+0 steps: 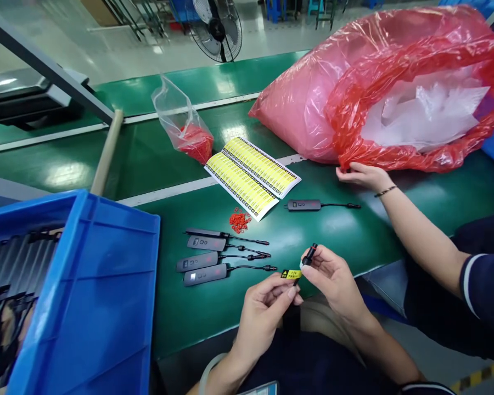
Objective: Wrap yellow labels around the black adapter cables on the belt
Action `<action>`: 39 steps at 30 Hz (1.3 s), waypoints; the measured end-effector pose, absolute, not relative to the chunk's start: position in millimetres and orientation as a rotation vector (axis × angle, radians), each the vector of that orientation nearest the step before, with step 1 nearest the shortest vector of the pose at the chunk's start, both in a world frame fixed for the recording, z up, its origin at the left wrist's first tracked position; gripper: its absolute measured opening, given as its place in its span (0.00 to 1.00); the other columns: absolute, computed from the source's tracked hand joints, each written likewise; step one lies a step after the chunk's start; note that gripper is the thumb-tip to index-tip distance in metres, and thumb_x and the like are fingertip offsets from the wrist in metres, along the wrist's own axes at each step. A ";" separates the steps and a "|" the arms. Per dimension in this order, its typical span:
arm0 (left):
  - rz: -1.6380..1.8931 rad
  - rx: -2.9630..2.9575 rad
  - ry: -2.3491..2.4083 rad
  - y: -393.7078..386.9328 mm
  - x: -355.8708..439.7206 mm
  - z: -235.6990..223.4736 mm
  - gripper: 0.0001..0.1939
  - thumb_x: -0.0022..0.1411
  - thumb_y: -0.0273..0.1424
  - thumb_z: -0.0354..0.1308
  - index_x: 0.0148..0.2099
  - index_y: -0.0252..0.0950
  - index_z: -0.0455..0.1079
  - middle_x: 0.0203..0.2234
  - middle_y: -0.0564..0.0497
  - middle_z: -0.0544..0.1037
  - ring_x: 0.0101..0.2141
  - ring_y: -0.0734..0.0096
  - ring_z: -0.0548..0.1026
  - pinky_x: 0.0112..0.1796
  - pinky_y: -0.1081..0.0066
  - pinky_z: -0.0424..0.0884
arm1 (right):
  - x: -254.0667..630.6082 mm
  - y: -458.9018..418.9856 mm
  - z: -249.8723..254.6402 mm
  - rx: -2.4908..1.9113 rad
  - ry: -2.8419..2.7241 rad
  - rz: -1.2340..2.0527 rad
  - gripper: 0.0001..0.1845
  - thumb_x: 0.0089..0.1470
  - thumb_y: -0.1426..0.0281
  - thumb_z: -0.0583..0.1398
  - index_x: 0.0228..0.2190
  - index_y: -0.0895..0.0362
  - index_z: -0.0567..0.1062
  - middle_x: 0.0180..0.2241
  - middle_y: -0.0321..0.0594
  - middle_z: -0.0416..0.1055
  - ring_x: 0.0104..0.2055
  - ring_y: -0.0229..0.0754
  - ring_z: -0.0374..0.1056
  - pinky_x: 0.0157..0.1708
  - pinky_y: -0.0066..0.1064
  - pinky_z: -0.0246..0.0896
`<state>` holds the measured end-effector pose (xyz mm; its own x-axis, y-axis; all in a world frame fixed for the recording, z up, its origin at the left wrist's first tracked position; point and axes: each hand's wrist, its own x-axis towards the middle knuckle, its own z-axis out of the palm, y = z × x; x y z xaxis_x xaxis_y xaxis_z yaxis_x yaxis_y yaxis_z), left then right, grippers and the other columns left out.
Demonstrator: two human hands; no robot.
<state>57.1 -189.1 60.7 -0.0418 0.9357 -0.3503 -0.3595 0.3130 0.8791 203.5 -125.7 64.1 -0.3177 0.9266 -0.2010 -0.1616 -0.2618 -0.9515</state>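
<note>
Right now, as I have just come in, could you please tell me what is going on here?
The person's right hand holds a black plug, while the left hand pinches at a yellow label beside it. Four grey devices lie on the green table near small red rings, and a fifth lies near the label sheets. A co-worker's hand touches the red bag.

On the green worktop point(197, 323), passage is left at lower centre-left, below four slim dark-grey plastic devices point(200, 261), and at centre, above the right hand point(337, 282). The lower left is blocked by a blue plastic crate point(121, 285), the upper right by a bulging translucent red plastic bag point(296, 112) with a co-worker's hand point(364, 176) at its edge. Upper centre is obstructed by yellow-printed paper label sheets point(253, 176) and a clear plastic bag point(177, 112).
</note>
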 end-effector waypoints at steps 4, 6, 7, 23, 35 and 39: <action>1.207 0.770 1.243 -188.2 60.9 63.1 0.04 0.58 0.30 0.65 0.36 0.36 0.79 0.27 0.50 0.77 0.28 0.72 0.76 0.33 0.73 0.72 | 200.7 -128.4 60.2 -1.023 -1.004 1.757 0.11 0.53 0.62 0.66 0.31 0.56 0.73 0.28 0.35 0.66 0.28 0.36 0.61 0.30 0.27 0.62; 1.205 0.787 1.249 -187.4 62.6 64.5 0.04 0.58 0.30 0.65 0.37 0.36 0.79 0.26 0.51 0.77 0.27 0.72 0.77 0.32 0.74 0.72 | 199.6 -128.2 60.4 -1.018 -0.929 1.782 0.12 0.53 0.61 0.66 0.30 0.56 0.72 0.28 0.35 0.64 0.27 0.35 0.59 0.26 0.26 0.60; 1.205 0.773 1.247 -187.3 63.3 64.5 0.04 0.58 0.30 0.65 0.37 0.36 0.79 0.26 0.51 0.77 0.27 0.72 0.77 0.32 0.74 0.72 | 199.6 -127.3 60.6 -1.020 -0.907 1.785 0.11 0.52 0.62 0.66 0.30 0.56 0.72 0.28 0.34 0.64 0.27 0.35 0.58 0.26 0.25 0.59; 1.231 0.781 1.208 -191.8 68.0 58.1 0.07 0.60 0.25 0.63 0.40 0.40 0.79 0.30 0.53 0.78 0.31 0.75 0.78 0.35 0.78 0.74 | 216.9 -139.1 60.7 -1.067 -0.972 1.818 0.09 0.52 0.66 0.67 0.36 0.55 0.76 0.28 0.35 0.70 0.28 0.36 0.66 0.30 0.28 0.68; 1.315 1.211 1.283 -192.4 53.9 68.5 0.12 0.58 0.21 0.62 0.44 0.40 0.75 0.38 0.49 0.75 0.40 0.67 0.75 0.40 0.69 0.77 | 215.9 -136.8 62.0 -0.989 -1.070 1.736 0.04 0.56 0.70 0.64 0.29 0.55 0.73 0.29 0.34 0.65 0.31 0.36 0.61 0.32 0.25 0.61; 1.336 1.226 1.300 -186.4 44.4 78.1 0.09 0.60 0.21 0.60 0.40 0.40 0.74 0.35 0.50 0.72 0.38 0.70 0.74 0.37 0.72 0.76 | 214.8 -138.1 67.5 -1.012 -1.113 1.712 0.04 0.57 0.71 0.63 0.30 0.55 0.73 0.30 0.34 0.65 0.31 0.35 0.62 0.32 0.24 0.61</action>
<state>44.4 -186.4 78.1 -0.1264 0.9895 0.0707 0.0438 -0.0656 0.9969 214.8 -138.1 67.5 -0.3252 0.9284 -0.1795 -0.2128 -0.2568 -0.9427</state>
